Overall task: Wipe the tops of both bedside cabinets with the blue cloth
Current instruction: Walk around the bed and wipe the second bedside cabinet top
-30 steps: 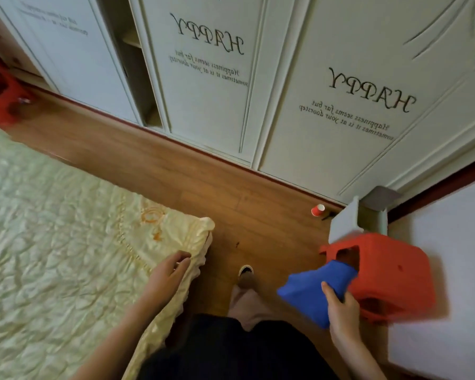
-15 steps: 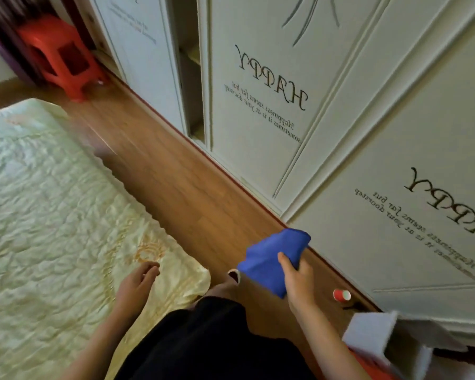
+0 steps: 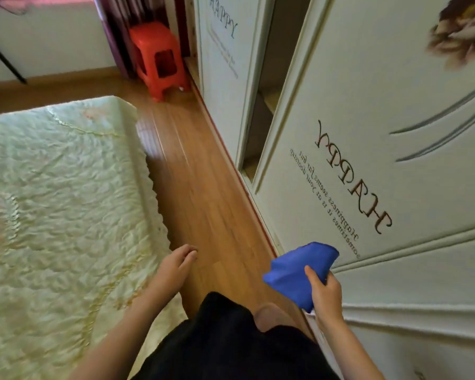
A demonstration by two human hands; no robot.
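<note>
View swung left since earlier frame; far red stool (image 3: 159,60) now ahead. Right hand (image 3: 325,296) pinching blue cloth (image 3: 295,272) beside wardrobe door (image 3: 381,133). Left hand (image 3: 173,266) loosely curled, empty, near bed (image 3: 61,204) edge. Neither bedside cabinet visible; direction undetermined.

The bed (image 3: 52,201) runs off the edge at 9 o'clock; the right hand (image 3: 325,296) covers the cloth's (image 3: 294,270) near corner.
</note>
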